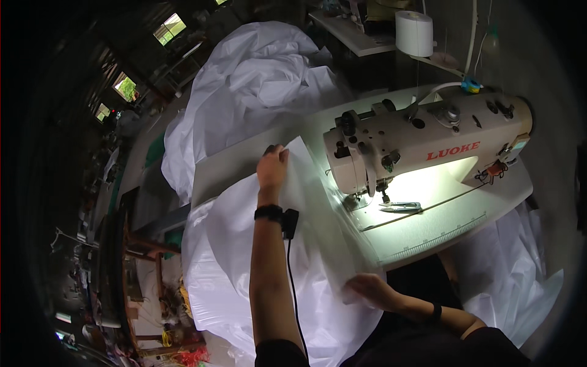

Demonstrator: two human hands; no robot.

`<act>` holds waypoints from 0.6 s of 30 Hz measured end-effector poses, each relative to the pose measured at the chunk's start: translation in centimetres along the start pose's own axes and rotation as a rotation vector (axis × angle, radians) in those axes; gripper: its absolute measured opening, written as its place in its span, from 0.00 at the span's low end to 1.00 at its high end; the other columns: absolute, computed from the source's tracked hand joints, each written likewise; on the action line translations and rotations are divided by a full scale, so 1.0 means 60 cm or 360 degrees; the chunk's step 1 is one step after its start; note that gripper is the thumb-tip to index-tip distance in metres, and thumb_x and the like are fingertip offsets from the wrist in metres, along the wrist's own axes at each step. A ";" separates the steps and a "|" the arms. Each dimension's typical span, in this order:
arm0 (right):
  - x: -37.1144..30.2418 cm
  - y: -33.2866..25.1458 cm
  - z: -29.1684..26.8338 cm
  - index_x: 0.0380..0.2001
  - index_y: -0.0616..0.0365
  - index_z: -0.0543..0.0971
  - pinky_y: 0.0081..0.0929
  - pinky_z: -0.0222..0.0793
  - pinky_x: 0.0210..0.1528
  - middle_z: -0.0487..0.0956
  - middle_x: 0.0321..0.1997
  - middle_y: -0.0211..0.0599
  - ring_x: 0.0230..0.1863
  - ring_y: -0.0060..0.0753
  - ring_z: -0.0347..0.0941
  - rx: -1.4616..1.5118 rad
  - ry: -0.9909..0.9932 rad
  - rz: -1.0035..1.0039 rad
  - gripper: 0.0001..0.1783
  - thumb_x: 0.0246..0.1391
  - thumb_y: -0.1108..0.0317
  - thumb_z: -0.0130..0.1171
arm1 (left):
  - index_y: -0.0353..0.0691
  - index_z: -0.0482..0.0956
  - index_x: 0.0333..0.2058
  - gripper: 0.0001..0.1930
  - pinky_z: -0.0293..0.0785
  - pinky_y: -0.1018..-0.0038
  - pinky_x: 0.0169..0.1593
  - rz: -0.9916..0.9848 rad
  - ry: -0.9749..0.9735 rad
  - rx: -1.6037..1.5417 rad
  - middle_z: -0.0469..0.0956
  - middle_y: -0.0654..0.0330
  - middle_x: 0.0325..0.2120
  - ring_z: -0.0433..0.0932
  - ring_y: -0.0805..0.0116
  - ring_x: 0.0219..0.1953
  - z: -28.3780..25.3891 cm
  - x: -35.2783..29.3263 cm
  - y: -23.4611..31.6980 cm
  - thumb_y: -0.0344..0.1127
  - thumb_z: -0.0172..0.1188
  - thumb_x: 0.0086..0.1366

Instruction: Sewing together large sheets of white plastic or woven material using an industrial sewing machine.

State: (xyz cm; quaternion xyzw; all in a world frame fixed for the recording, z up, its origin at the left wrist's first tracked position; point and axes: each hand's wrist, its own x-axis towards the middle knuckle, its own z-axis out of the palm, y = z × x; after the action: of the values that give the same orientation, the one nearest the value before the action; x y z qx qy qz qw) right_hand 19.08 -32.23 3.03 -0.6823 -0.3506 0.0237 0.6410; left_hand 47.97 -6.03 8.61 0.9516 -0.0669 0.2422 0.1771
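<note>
A large sheet of thin white fabric (232, 269) spreads over the left part of the sewing table and hangs down toward me. Its far corner is pinched in my left hand (273, 166), fingers closed, just left of the sewing machine (422, 144). My right hand (370, 291) grips the near part of the same edge, by the table's front; its fingertips are partly hidden by the cloth. Between the hands the edge runs beside the lit needle area, apart from the presser foot (386, 198). Small thread snips (400, 207) lie on the machine bed.
A big heap of white fabric (263, 79) rises beyond the table (428, 235). More white cloth (507, 275) hangs at the right. A white thread cone (414, 33) stands behind the machine. Wooden framing (160, 275) and red scraps (189, 356) are at the lower left.
</note>
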 end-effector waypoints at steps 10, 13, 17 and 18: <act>-0.086 -0.017 -0.045 0.40 0.64 0.81 0.24 0.71 0.32 0.82 0.28 0.37 0.29 0.23 0.76 0.0294 -0.0047 0.1328 0.14 0.64 0.62 0.55 | 0.41 0.76 0.32 0.08 0.74 0.60 0.39 -0.0063 -0.0005 -0.0260 0.76 0.56 0.34 0.77 0.51 0.37 0.062 -0.060 0.014 0.36 0.64 0.57; -0.123 -0.042 -0.078 0.42 0.59 0.81 0.36 0.73 0.38 0.81 0.32 0.48 0.32 0.46 0.78 -0.0393 -0.0257 0.1166 0.18 0.58 0.55 0.59 | 0.42 0.76 0.31 0.08 0.73 0.61 0.38 0.0008 -0.0054 -0.0313 0.77 0.57 0.33 0.77 0.52 0.36 0.050 -0.114 0.054 0.36 0.64 0.57; -0.154 -0.029 -0.121 0.57 0.57 0.71 0.39 0.72 0.47 0.79 0.44 0.53 0.42 0.51 0.78 -0.0571 -0.0098 0.1278 0.30 0.59 0.48 0.56 | 0.41 0.76 0.31 0.08 0.73 0.61 0.38 0.0058 -0.0012 -0.0351 0.77 0.57 0.32 0.78 0.53 0.35 0.039 -0.153 0.083 0.35 0.65 0.56; -0.151 -0.009 -0.115 0.58 0.60 0.70 0.39 0.72 0.48 0.79 0.43 0.53 0.41 0.51 0.77 -0.0477 -0.0033 0.0892 0.32 0.60 0.47 0.55 | 0.41 0.76 0.31 0.08 0.73 0.61 0.38 0.0056 -0.0026 -0.0353 0.77 0.57 0.32 0.78 0.53 0.35 0.036 -0.157 0.087 0.35 0.65 0.56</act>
State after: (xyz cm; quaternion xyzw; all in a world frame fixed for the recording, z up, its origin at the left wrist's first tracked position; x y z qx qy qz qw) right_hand 15.37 -42.79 0.97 -0.8390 -0.1551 0.1545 0.4982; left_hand 39.61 -11.28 3.85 0.9267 -0.1115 0.2286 0.2765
